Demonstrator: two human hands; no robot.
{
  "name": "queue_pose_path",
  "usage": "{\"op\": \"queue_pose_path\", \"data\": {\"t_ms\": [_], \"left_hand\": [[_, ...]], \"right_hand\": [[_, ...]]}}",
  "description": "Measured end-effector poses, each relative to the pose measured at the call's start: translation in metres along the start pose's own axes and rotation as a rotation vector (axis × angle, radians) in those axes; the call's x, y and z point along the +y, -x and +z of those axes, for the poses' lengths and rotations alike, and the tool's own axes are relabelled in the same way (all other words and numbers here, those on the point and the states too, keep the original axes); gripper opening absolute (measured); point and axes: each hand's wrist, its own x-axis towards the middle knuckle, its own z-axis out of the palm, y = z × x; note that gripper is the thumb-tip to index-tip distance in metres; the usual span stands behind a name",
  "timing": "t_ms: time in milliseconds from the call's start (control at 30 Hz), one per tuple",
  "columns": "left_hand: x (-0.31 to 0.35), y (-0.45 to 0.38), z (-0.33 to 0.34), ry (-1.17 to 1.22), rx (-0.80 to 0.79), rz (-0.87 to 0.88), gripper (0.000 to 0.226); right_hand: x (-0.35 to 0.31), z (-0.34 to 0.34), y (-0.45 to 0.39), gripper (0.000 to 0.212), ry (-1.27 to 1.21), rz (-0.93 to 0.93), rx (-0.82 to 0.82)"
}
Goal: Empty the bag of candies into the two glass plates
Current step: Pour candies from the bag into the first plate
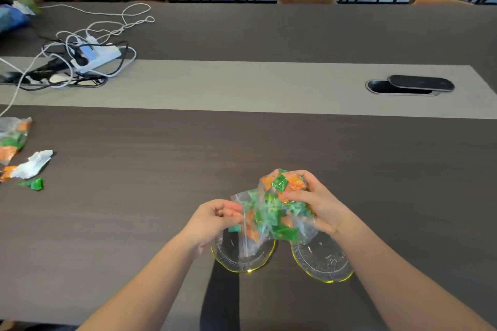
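Dark table (269,148); both hands grip the candy bag (271,212), left hand (215,219) pinching its edge, right hand (317,204) clutching the bulk; bag half-hides two glass plates (326,267).

Both hands raised, left (215,219) pinching, right (317,203) clutching.

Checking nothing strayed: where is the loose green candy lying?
Head view: the loose green candy lies far left on the table, beside the torn wrapper.

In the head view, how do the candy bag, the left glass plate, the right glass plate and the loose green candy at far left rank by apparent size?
1. candy bag
2-3. left glass plate and right glass plate: alike, both partly covered, so unranked
4. loose green candy
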Motion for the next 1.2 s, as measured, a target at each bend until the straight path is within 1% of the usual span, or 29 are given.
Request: {"op": "queue_pose_path", "data": {"t_ms": [167,400,700,767,833,900,967,1033,1100,1200], "left_hand": [[-0.003,0.004,-0.014,-0.116,0.01,-0.031,0.019],[-0.01,0.008,-0.026,-0.27,0.044,-0.104,0.023],[-0.008,0.01,-0.025,-0.427,0.033,-0.067,0.036],[-0.007,0.008,-0.023,-0.496,0.043,-0.062,0.032],[-0.006,0.006,-0.024,-0.673,0.082,-0.034,0.023],[-0.006,0.001,-0.026,-0.839,0.139,0.033,0.036],[-0.007,-0.003,-0.027,-0.887,0.147,0.118,0.052],[-0.005,-0.005,-0.027,-0.871,0.095,0.211,0.068],[-0.001,-0.01,-0.027,-0.87,0.038,0.303,0.079],[0.0,-0.019,-0.025,-0.877,-0.029,0.385,0.082]], "right_hand": [[-0.01,0.007,0.001,0.04,0.045,-0.02,-0.074],[-0.022,0.019,0.002,0.04,0.256,-0.077,-0.15],[-0.037,0.038,0.003,0.043,0.331,-0.127,-0.215],[-0.04,0.043,0.004,0.044,0.355,-0.138,-0.235],[-0.043,0.046,0.006,0.043,0.378,-0.134,-0.253],[-0.044,0.048,0.007,0.043,0.384,-0.123,-0.271],[-0.044,0.049,0.009,0.044,0.397,-0.117,-0.294],[-0.045,0.05,0.012,0.044,0.406,-0.109,-0.325],[-0.047,0.051,0.015,0.044,0.412,-0.113,-0.351],[-0.051,0.053,0.018,0.044,0.413,-0.138,-0.362]]}}
